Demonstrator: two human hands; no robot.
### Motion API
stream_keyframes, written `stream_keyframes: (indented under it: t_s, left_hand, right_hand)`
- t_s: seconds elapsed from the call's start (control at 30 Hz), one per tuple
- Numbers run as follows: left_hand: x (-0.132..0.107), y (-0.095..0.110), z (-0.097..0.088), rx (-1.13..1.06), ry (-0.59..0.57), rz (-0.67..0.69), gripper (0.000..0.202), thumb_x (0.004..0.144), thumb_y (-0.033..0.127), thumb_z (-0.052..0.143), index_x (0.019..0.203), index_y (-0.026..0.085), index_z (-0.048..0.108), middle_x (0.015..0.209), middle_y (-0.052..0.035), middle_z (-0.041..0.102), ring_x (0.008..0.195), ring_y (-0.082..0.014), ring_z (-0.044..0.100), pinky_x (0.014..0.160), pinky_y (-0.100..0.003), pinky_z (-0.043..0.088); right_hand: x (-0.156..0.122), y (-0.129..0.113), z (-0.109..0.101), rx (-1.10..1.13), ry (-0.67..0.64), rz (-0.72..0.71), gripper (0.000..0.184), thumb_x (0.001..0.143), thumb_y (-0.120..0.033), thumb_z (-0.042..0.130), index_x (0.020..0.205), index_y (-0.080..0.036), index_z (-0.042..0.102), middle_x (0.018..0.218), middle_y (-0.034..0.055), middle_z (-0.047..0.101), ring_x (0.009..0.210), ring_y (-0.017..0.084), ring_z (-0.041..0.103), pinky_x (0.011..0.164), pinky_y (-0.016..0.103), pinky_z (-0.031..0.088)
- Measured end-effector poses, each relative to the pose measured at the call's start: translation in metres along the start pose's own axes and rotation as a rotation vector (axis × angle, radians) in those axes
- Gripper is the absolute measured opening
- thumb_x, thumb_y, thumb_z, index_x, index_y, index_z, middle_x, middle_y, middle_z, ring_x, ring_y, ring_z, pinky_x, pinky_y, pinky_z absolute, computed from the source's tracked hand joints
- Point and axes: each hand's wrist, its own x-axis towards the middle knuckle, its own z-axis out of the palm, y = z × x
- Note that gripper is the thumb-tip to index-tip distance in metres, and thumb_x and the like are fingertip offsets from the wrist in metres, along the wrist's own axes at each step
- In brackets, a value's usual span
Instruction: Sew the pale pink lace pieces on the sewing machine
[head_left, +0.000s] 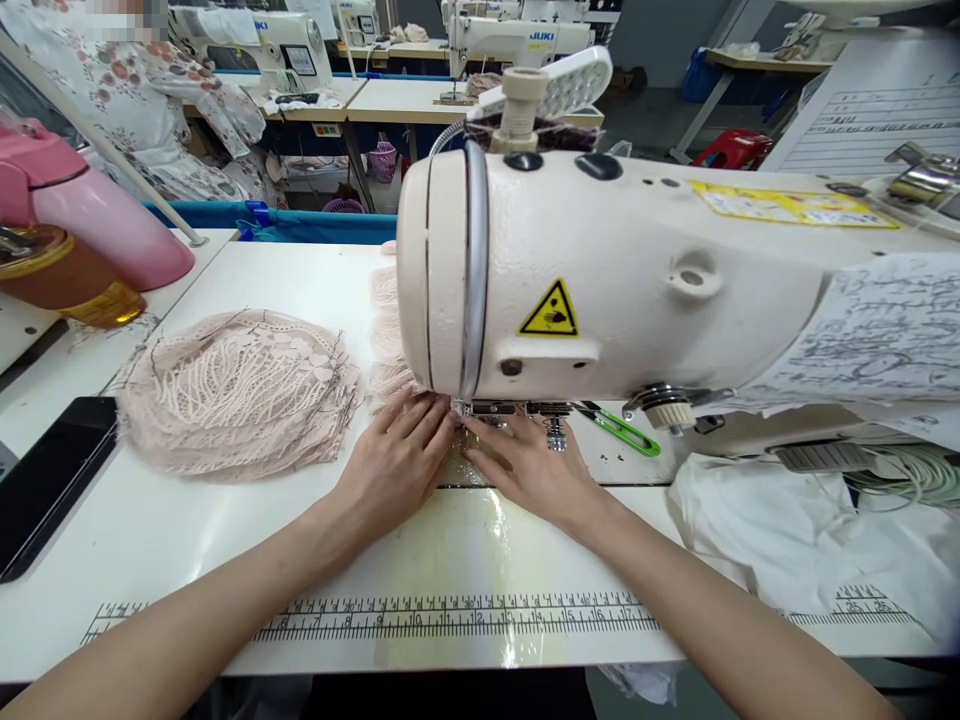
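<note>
At the sewing machine, hands palm-down, some fingertips hidden, pinch unclear, pale-pink lace half-covered

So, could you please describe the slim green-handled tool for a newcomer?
Find the big cream sewing machine. Under its arm, between the bare right hand and crumpled white cloth, lies the slim tool; its bright green handle sets it apart from both.

Pale pink lace, cream sewing machine (warning triangle yellow and black).
</note>
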Motion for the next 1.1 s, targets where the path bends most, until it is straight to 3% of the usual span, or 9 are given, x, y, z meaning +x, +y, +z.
stream_keyframes:
  t_s: [0.2,0.53,0.87,0.97,1.1]
  left_hand:
    - [0.000,0.000,0.001,-0.030,0.004,0.001,0.033,0.093,0.021,0.048,0.117,0.006,0.064,0.118,-0.0183,0.068,0.113,-0.0304,0.063,0.104,-0.048,0.043]
    - [0.001,0.001,0.001,0.005,-0.009,-0.007,0.034,0.093,0.022,0.046,0.118,0.006,0.064,0.119,-0.0171,0.068,0.113,-0.0295,0.062,0.102,-0.045,0.045]
    - [0.001,0.001,0.001,-0.017,-0.089,-0.052,0.038,0.092,0.023,0.048,0.123,0.006,0.061,0.125,-0.0174,0.064,0.115,-0.0310,0.060,0.104,-0.048,0.042]
    - [0.001,0.000,0.000,-0.033,-0.117,-0.073,0.039,0.091,0.023,0.049,0.126,0.007,0.059,0.128,-0.0167,0.062,0.117,-0.0313,0.058,0.104,-0.049,0.042]
    - [-0.001,0.000,0.003,-0.086,-0.146,-0.116,0.042,0.090,0.023,0.049,0.128,0.008,0.058,0.129,-0.0176,0.061,0.122,-0.0335,0.054,0.106,-0.052,0.039]
  right_hand:
    - [0.001,-0.002,-0.002,0.038,0.054,-0.026,0.031,0.096,-0.041,0.048,0.117,-0.029,0.067,0.116,0.0041,0.070,0.085,0.021,0.064,0.092,0.041,0.039]
    - [0.000,-0.002,0.000,-0.006,0.044,0.019,0.033,0.097,-0.043,0.047,0.122,-0.029,0.065,0.102,0.0060,0.072,0.078,0.020,0.062,0.094,0.041,0.039]
    - [0.005,0.006,0.006,0.038,0.003,-0.017,0.035,0.096,-0.044,0.047,0.123,-0.029,0.064,0.107,0.0076,0.070,0.088,0.022,0.063,0.095,0.042,0.040]
    - [0.005,0.008,0.006,0.093,-0.013,0.022,0.033,0.096,-0.043,0.047,0.119,-0.029,0.066,0.108,0.0071,0.070,0.096,0.024,0.063,0.089,0.039,0.044]
    - [0.005,0.010,0.000,0.154,-0.083,0.169,0.033,0.098,-0.039,0.040,0.114,-0.031,0.068,0.107,0.0068,0.071,0.092,0.024,0.065,0.068,0.034,0.049]
